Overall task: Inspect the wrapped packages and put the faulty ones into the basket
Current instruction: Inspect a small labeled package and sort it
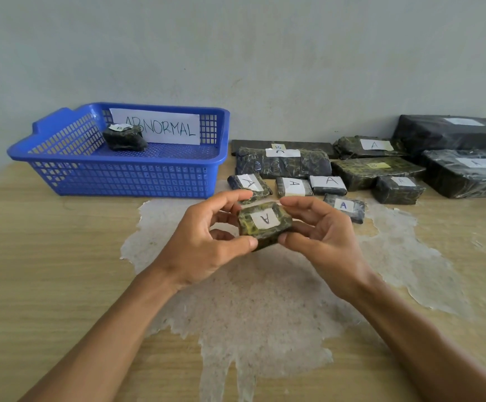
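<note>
Head view showed a wooden worktop (47, 271) with a pale worn patch (265, 300) at its middle, set against a grey wall (236, 53). At far left stood a blue basket (114, 178) bearing a paper sign (160, 126) that read ABNORMAL, and inside it lay one small dark wrapped package (124, 137) with a white tag. Nearer, over the worn patch, the left hand (204, 242) and the right hand (320, 236) together held a small wrapped package (263, 224) off the worktop, its white label marked A turned upward. The left grip was closed on it, thumb at the near edge and fingers curled round the far left edge; the right grip pinched its right end in the same way. To the right, along the far edge of the worktop, lay the other wrapped packages (366, 169), small ones nearest the hands and larger ones at far right, with labels reading A, B or C.
</note>
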